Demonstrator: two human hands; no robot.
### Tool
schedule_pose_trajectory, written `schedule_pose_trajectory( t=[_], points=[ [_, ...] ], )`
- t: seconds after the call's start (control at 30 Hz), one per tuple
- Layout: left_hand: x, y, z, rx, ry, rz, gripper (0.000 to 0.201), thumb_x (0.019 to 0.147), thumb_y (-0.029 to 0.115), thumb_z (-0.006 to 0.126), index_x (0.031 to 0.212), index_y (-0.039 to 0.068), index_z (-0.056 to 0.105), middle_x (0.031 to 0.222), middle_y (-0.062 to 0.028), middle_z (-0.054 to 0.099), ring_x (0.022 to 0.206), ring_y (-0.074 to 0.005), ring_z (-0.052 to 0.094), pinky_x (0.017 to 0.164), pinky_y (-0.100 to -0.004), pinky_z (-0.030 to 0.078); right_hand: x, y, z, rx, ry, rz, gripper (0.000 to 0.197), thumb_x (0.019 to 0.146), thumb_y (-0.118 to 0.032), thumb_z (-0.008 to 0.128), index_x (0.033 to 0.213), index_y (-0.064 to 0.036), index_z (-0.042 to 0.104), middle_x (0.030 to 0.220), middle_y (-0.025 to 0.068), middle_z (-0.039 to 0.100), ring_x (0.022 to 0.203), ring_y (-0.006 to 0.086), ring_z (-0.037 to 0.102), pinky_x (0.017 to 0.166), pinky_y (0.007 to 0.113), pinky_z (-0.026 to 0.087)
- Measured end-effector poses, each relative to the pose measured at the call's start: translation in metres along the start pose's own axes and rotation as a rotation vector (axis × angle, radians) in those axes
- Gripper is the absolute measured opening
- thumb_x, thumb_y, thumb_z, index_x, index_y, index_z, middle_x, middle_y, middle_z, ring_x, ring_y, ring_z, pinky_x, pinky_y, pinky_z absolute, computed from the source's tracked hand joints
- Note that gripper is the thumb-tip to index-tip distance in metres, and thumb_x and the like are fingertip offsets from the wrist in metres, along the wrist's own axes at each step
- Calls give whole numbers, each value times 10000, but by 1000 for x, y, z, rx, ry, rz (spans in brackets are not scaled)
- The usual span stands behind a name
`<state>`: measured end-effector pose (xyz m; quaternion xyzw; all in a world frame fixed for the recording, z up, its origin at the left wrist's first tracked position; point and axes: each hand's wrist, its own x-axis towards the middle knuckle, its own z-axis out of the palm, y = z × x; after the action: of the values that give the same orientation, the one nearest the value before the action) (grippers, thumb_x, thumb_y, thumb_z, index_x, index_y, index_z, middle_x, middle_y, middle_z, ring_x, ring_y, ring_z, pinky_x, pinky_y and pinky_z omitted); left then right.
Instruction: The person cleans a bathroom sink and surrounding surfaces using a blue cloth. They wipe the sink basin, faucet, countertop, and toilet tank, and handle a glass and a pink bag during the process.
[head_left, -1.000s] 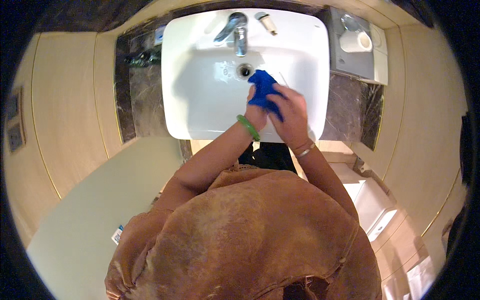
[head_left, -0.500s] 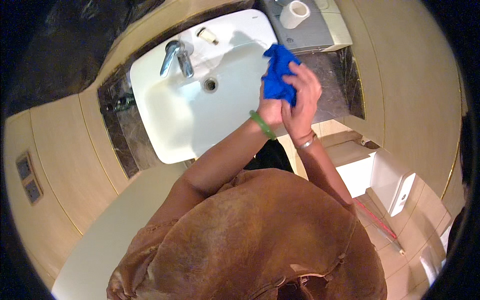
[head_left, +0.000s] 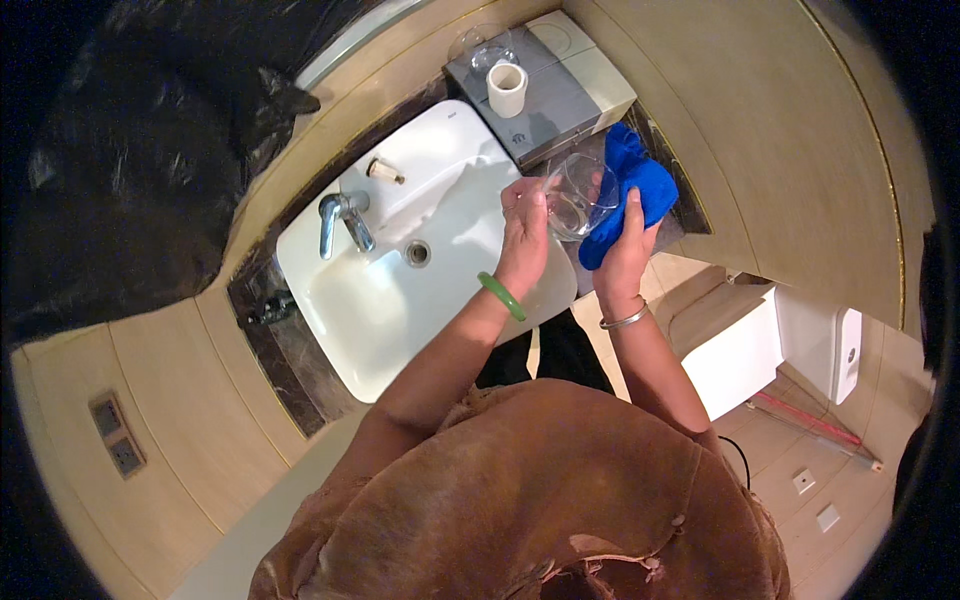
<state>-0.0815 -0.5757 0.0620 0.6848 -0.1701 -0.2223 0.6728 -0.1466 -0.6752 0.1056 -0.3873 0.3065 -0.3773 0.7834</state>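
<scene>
- Blue cloth [head_left: 640, 195] now off to the right hand's [head_left: 627, 250] side, hands drawn apart; half a second ago both were wrapped about it. View has swung round, so the sink sits more aslant.
- Clear glass [head_left: 575, 200] now in plain sight between the hands: thin-walled, round, colourless, catching glints. Located in the air by the sink's right-hand edge.
- Left hand [head_left: 524, 235] grips the glass from its left side. Right hand clasps the cloth, thumb pressed over it; cloth is vivid blue, bunched and creased, against the far side of the glass.
- White sink [head_left: 340, 335] set in a dark stone counter [head_left: 301, 378]; chrome faucet [head_left: 343, 222] and a small pale bottle [head_left: 384, 171] on its back ledge.
- Grey box [head_left: 550, 105] beside the sink carries a white cup [head_left: 507, 95]; pale panelled walls around.
- Glossy black sheeting [head_left: 120, 180] fills the upper left, cut off by the lens rim.
- Right fingertips partly hidden behind cloth and glass. Rim and base of the glass hard to separate. Clear object behind the cup indistinct.
</scene>
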Motion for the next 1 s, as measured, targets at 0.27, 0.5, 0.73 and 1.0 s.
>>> schedule_pose_trajectory(
  t=[0.27,0.5,0.73,1.0],
  points=[
    [7,32,14,-117,-36,-14,623,1035,539,305,1352,26,461,1257,-118,560,1110,-188,564,942,-322,473,1,-26,19,-567,-139,-289,471,942,-158,594,1354,1,431,1273,177,569,1142,282,571,993,368,441],
    [27,43,17,-876,-46,-370,489,1013,456,442,1311,72,492,1214,-94,609,1078,-206,614,938,-346,512,-11,-19,18,-818,-303,-670,562,746,7,603,1302,-7,528,1343,221,520,1253,380,511,1071,411,394],
    [28,45,8,-499,-295,-259,591,985,582,369,1234,68,518,1099,-101,628,987,-201,608,921,-385,493,41,-52,11,-241,-192,419,316,969,-210,568,1194,11,566,986,95,685,958,254,677,896,360,506],
    [31,56,24,-612,-99,-344,679,982,627,312,1286,53,510,1230,-94,596,1076,-212,592,943,-372,484,6,-30,20,-768,-186,-521,368,923,-112,600,1255,26,525,1182,135,618,1069,237,594,955,342,451]
  ],
)
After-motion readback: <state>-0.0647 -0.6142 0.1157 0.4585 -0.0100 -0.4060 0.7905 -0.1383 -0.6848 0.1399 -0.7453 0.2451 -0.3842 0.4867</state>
